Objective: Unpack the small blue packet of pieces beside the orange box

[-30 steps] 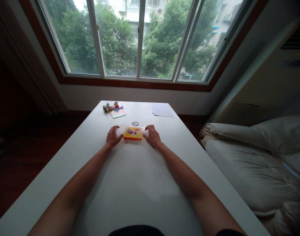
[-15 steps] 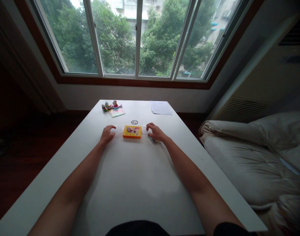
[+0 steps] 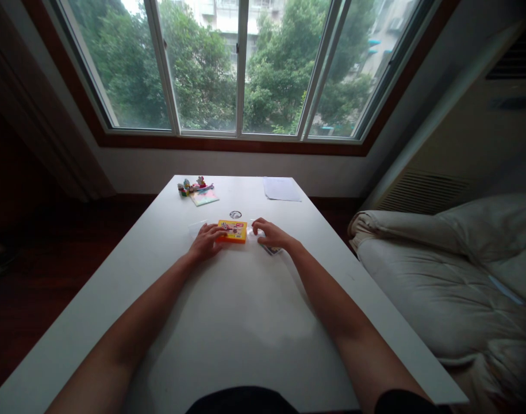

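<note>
A flat orange box with a picture on its lid lies on the white table. My left hand rests at the box's left end, its fingers stretched flat over the near left corner. My right hand sits just right of the box, fingers curled around a faint clear plastic piece. A small patterned item shows partly from under that hand's heel. Another clear plastic piece lies on the table just left of my left hand.
Small colourful toys and a pastel booklet lie at the table's far left. A white paper sheet is at the far right and a small dark ring behind the box. A pale duvet lies to the right.
My left hand let go of a clear plastic piece on the left and came back right onto the orange box. My right hand shifted slightly right, uncovering a small patterned item.
</note>
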Demonstrator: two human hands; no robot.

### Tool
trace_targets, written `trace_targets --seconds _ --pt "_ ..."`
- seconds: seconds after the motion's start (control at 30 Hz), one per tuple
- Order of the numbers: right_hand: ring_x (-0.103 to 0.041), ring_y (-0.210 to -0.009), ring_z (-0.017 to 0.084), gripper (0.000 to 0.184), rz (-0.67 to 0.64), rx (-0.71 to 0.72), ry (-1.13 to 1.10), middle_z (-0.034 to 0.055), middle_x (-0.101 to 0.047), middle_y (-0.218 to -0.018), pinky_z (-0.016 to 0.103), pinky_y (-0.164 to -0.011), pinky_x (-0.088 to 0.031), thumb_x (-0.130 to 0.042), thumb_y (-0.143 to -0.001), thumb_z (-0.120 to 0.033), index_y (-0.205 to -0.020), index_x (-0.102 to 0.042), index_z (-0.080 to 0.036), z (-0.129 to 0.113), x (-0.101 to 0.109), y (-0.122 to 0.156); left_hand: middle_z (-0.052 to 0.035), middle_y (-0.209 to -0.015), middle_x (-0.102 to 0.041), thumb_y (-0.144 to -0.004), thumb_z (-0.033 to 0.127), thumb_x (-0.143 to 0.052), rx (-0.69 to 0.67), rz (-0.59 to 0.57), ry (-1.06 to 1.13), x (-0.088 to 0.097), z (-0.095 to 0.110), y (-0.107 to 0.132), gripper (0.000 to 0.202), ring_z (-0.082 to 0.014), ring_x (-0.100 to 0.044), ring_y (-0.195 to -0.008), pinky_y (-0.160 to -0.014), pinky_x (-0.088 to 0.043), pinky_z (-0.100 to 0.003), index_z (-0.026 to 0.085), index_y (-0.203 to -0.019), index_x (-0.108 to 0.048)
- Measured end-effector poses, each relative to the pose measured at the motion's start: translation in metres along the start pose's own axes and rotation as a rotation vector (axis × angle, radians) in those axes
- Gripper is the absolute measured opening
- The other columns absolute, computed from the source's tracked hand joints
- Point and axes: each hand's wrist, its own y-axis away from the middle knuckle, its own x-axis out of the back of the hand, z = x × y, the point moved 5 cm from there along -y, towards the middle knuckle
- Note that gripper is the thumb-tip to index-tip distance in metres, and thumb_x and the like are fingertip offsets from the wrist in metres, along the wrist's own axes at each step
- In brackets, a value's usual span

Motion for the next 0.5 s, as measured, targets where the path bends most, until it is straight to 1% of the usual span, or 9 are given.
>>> trace_targets --seconds 0.07,0.2,0.37,0.43,0.5 --pt "-0.061 -0.101 0.019 0.025 0.048 -0.027 -0.031 0.0044 -0.059 -0.123 0.031 -0.091 -0.047 -0.059 -0.073 -0.011 -0.095 -0.064 -0.022 0.005 -0.005 -0.002 -0.0048 -0.138 -0.063 -0.082 0.025 -0.064 0.013 -0.023 -0.001 -0.003 -0.002 0.0 0.046 -0.0312 -0.048 -0.135 -0.12 -0.024 -0.06 0.034 -0.127 -0.066" --pt "-0.059 -0.096 0.019 0.022 0.189 -0.105 0.006 0.0048 -0.062 -0.115 0.033 -0.09 -0.046 -0.059 -0.074 -0.011 -0.093 -0.062 -0.021 0.012 -0.013 -0.004 -0.0066 -0.138 -0.062 -0.085 0.029 -0.064 0.046 -0.022 -0.024 -0.002 -0.006 -0.001 0.042 -0.0317 -0.052 -0.129 -0.117 -0.03 -0.056 0.031 -0.127 -0.067" --pt "-0.058 -0.096 0.021 0.025 0.198 -0.103 0.063 0.0037 -0.064 -0.107 0.036 -0.095 -0.045 -0.058 -0.074 -0.01 -0.095 -0.062 -0.022 0.017 -0.021 -0.008 -0.008 -0.133 -0.062 -0.085 0.033 -0.065 0.072 -0.046 -0.057 -0.001 -0.005 -0.002 0.042 -0.0327 -0.052 -0.125 -0.114 -0.037 -0.053 0.031 -0.127 -0.069" --pt "-0.058 -0.099 0.022 0.027 0.217 -0.123 0.096 0.0041 -0.065 -0.106 0.039 -0.099 -0.043 -0.057 -0.074 -0.008 -0.096 -0.062 -0.022 0.021 -0.02 -0.009 -0.0085 -0.13 -0.062 -0.084 0.033 -0.066 0.08 -0.044 -0.063 -0.002 -0.005 -0.001 0.044 -0.0329 -0.053 -0.122 -0.113 -0.038 -0.053 0.031 -0.128 -0.068" --pt "-0.058 -0.102 0.023 0.028 0.236 -0.16 0.127 0.0047 -0.066 -0.106 0.041 -0.103 -0.042 -0.057 -0.074 -0.006 -0.096 -0.062 -0.022 0.026 -0.019 -0.008 -0.0084 -0.132 -0.06 -0.083 0.031 -0.065 0.096 -0.023 -0.066 -0.003 -0.008 0.0 0.049 -0.0326 -0.052 -0.123 -0.114 -0.038 -0.052 0.031 -0.132 -0.065"
